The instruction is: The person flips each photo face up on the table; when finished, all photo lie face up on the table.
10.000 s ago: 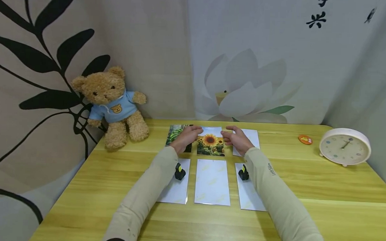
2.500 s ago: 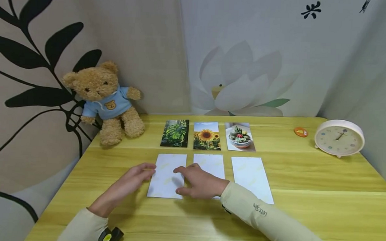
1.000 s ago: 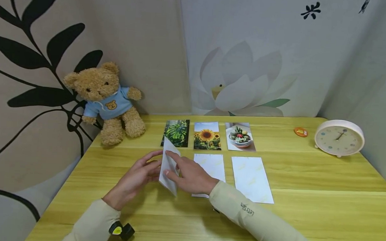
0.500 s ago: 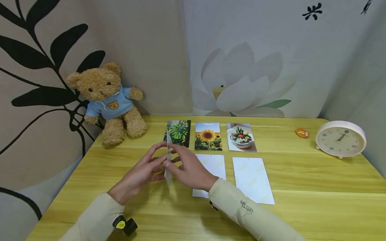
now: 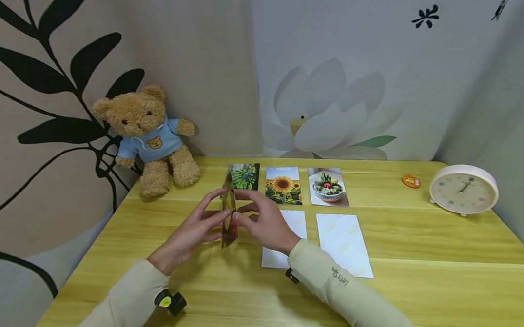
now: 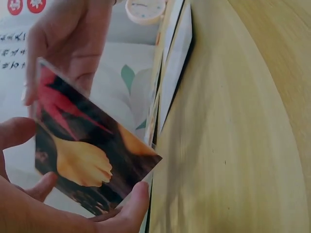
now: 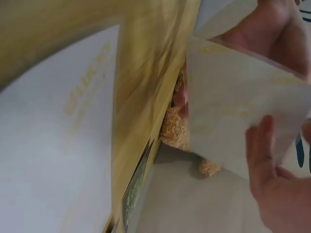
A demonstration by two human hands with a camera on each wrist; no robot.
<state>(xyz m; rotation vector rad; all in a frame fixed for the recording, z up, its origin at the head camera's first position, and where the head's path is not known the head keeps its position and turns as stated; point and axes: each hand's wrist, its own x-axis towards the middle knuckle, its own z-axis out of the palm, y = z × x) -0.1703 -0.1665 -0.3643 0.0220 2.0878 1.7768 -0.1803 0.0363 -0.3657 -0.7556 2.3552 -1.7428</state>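
A photo print stands on edge above the table, held between both hands. Its picture side, a yellow petal-like shape and a red one on black, faces my left hand in the left wrist view; the white back shows in the right wrist view. My left hand grips it from the left, thumb and fingers at its edges. From the right, my right hand holds it with thumb and fingers. Two white face-down prints lie to the right, one partly behind my right hand, the other fully visible.
Behind lie three face-up prints: green leaves, sunflowers and a cactus bowl. A teddy bear sits at the back left. An orange disc and a white clock are at the right.
Both hands picked the leftmost face-down print off the table and raised it upright. It has turned so its picture side shows. Earlier, the cactus print was turned face up.
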